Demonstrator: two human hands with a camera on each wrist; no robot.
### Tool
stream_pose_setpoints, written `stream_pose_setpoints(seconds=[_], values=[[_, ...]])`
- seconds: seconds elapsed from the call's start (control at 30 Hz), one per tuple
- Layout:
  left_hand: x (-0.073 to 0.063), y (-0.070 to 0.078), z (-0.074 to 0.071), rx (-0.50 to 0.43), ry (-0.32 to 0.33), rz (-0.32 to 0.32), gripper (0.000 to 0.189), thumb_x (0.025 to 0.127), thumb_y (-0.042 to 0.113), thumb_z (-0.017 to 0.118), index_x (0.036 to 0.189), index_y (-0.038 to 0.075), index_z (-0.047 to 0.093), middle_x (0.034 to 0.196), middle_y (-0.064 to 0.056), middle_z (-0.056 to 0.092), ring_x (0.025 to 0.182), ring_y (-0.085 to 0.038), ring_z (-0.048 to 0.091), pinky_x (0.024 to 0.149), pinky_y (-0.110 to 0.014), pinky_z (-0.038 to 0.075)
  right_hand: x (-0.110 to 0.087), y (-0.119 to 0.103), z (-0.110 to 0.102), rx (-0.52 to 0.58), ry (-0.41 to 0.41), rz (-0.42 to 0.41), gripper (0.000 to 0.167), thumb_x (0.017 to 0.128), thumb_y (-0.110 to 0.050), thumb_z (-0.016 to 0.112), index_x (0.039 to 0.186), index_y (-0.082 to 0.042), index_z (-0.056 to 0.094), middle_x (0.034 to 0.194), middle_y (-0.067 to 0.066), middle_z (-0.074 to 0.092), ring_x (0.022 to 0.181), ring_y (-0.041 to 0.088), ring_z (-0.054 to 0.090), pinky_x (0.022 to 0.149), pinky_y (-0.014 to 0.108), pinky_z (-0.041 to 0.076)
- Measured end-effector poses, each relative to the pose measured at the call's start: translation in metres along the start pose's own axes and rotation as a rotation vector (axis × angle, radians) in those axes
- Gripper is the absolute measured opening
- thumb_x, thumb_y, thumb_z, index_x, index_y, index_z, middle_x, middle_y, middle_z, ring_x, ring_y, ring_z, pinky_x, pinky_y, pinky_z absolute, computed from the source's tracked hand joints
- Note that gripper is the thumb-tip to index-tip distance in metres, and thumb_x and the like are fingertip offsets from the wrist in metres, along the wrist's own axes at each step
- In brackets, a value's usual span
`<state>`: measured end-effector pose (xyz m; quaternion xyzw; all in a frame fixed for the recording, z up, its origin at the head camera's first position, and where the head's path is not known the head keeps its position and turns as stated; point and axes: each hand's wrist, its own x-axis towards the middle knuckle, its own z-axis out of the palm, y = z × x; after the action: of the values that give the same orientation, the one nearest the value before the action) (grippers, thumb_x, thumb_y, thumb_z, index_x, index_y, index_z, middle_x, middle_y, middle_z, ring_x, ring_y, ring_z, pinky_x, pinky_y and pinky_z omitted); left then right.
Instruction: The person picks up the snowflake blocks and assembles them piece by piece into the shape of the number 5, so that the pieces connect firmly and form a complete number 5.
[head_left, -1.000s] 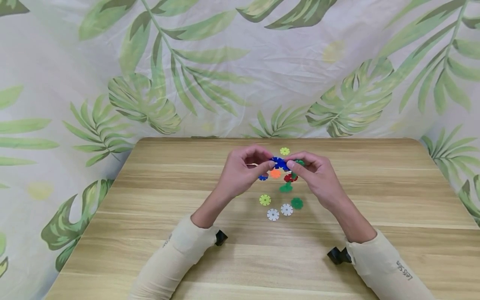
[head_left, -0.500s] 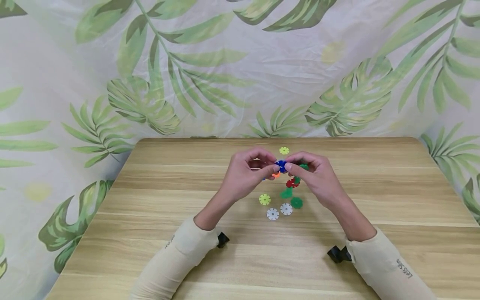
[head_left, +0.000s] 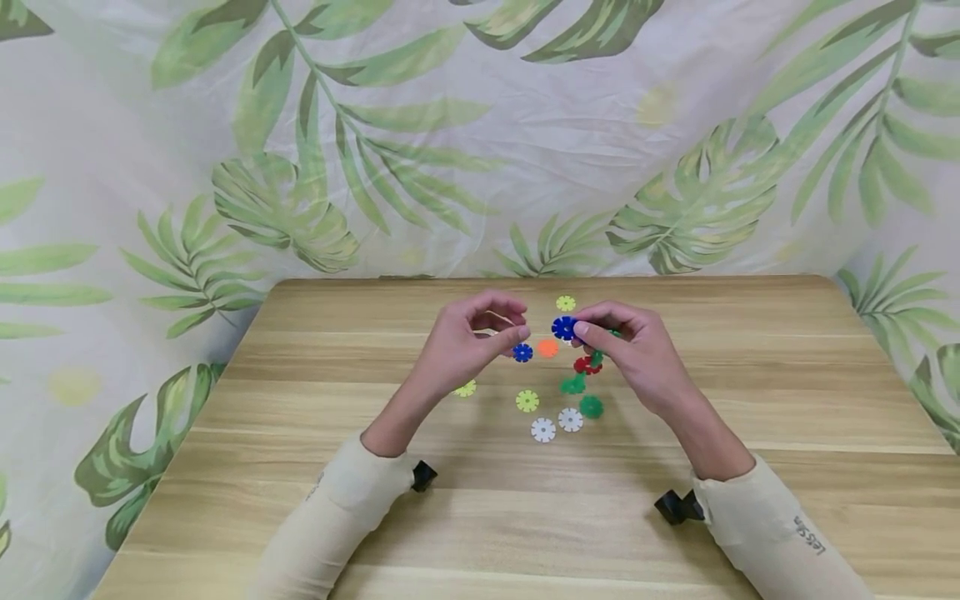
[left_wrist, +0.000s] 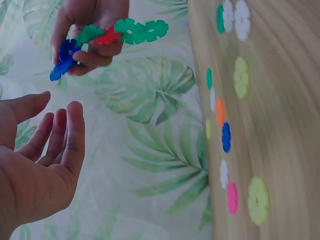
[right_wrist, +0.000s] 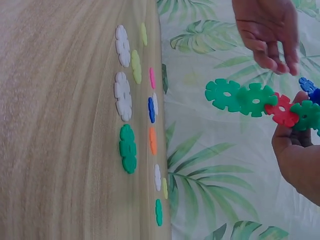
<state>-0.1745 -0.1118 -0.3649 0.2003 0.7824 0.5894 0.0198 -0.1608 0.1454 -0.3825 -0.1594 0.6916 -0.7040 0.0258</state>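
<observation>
My right hand [head_left: 637, 354] pinches a chain of interlocking notched plastic discs above the table. Two blue discs [left_wrist: 68, 49] form one end, by the thumb and fingers. From there the chain continues through a green disc [left_wrist: 90, 33], a red disc [right_wrist: 284, 111] and two more green discs [right_wrist: 240, 96] that hang out past the hand. Just to the left, my left hand [head_left: 467, 346] holds nothing. Its fingers are spread and slightly bent in the left wrist view, a short gap from the blue end.
Loose discs lie on the wooden table [head_left: 337, 417] beneath the hands: two white discs [head_left: 543, 430], a green disc [head_left: 591, 407], an orange disc [head_left: 548, 348], a blue disc [head_left: 522, 353], a pink disc [left_wrist: 232, 198] and several yellow discs [head_left: 527, 401]. A leaf-patterned cloth [head_left: 420, 150] hangs behind.
Both hands were together at the blue end of the chain. My left hand has let go and moved left, while my right hand keeps the chain nearly in place.
</observation>
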Motion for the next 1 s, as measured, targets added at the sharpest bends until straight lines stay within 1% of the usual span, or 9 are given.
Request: stream_pose_setpoints(seconds=[0.03,0.1,0.2,0.33,0.47,0.6,0.67,0.87,1.0], values=[[-0.001,-0.002,-0.003,0.009,-0.001,-0.011,0.024,0.097,0.01,0.079,0.12,0.006,0.074,0.114,-0.015,0.076,0.098,-0.029,0.078,0.077,-0.041,0.068,0.0,0.0,0.0,0.005,0.004,-0.001,0.013,0.105,-0.007,0.068,0.11,-0.013,0.08,0.096,-0.004,0.077,0.082,0.009,0.071,0.07,0.021,0.059],[-0.002,-0.007,-0.01,0.025,-0.004,-0.025,0.024,0.097,0.009,0.079,0.12,0.005,0.074,0.115,-0.017,0.076,0.098,-0.031,0.077,0.075,-0.04,0.068,0.001,-0.001,0.0,0.019,0.011,-0.002,0.014,0.105,-0.007,0.069,0.109,-0.014,0.08,0.094,-0.003,0.076,0.082,0.009,0.07,0.069,0.021,0.059],[-0.005,-0.015,-0.019,0.059,-0.013,-0.043,0.022,0.097,0.008,0.079,0.118,0.005,0.074,0.116,-0.017,0.076,0.098,-0.028,0.077,0.075,-0.034,0.067,0.0,-0.003,-0.001,0.037,0.019,-0.003,0.015,0.104,-0.006,0.069,0.108,-0.015,0.08,0.092,-0.004,0.075,0.08,0.009,0.069,0.068,0.021,0.059],[-0.008,-0.027,-0.031,0.115,-0.035,-0.072,0.021,0.096,0.009,0.079,0.117,0.007,0.075,0.113,-0.013,0.077,0.1,-0.024,0.076,0.08,-0.03,0.065,-0.001,-0.005,-0.001,0.074,0.016,-0.007,0.019,0.104,-0.004,0.068,0.107,-0.017,0.08,0.09,-0.004,0.074,0.079,0.008,0.067,0.068,0.02,0.059],[-0.013,-0.037,-0.04,0.156,-0.084,-0.102,0.024,0.096,0.01,0.08,0.119,0.004,0.076,0.116,-0.018,0.077,0.104,-0.025,0.077,0.084,-0.027,0.064,-0.002,-0.007,-0.001,0.12,0.016,-0.01,0.021,0.104,-0.002,0.067,0.105,-0.018,0.081,0.091,-0.005,0.074,0.078,0.007,0.067,0.069,0.018,0.059],[-0.016,-0.048,-0.047,0.192,-0.143,-0.128,0.026,0.097,0.008,0.079,0.122,0.003,0.075,0.121,-0.023,0.076,0.106,-0.029,0.077,0.082,-0.028,0.065,-0.002,-0.008,-0.002,0.15,0.014,-0.005,0.023,0.104,-0.001,0.067,0.104,-0.019,0.081,0.092,-0.005,0.074,0.078,0.006,0.067,0.07,0.017,0.059],[-0.016,-0.054,-0.049,0.226,-0.172,-0.141,0.028,0.096,0.007,0.079,0.124,0.002,0.075,0.123,-0.022,0.076,0.107,-0.03,0.077,0.083,-0.03,0.066,-0.001,-0.009,-0.002,0.155,0.014,-0.001,0.023,0.104,-0.001,0.067,0.104,-0.019,0.081,0.094,-0.006,0.074,0.078,0.006,0.068,0.071,0.017,0.06],[-0.016,-0.074,-0.055,0.335,-0.256,-0.197,0.034,0.094,0.004,0.08,0.127,0.0,0.072,0.125,-0.018,0.075,0.114,-0.031,0.074,0.097,-0.039,0.064,-0.001,-0.009,-0.003,0.153,0.016,0.004,0.021,0.103,-0.002,0.068,0.105,-0.019,0.081,0.096,-0.005,0.074,0.079,0.007,0.069,0.072,0.018,0.061],[-0.016,-0.081,-0.056,0.408,-0.303,-0.209,0.035,0.091,0.001,0.082,0.125,0.001,0.073,0.121,-0.014,0.077,0.111,-0.026,0.073,0.097,-0.038,0.062,0.0,-0.008,-0.003,0.154,0.007,-0.001,0.022,0.103,-0.001,0.068,0.105,-0.019,0.081,0.097,-0.005,0.074,0.079,0.007,0.069,0.072,0.018,0.061]])
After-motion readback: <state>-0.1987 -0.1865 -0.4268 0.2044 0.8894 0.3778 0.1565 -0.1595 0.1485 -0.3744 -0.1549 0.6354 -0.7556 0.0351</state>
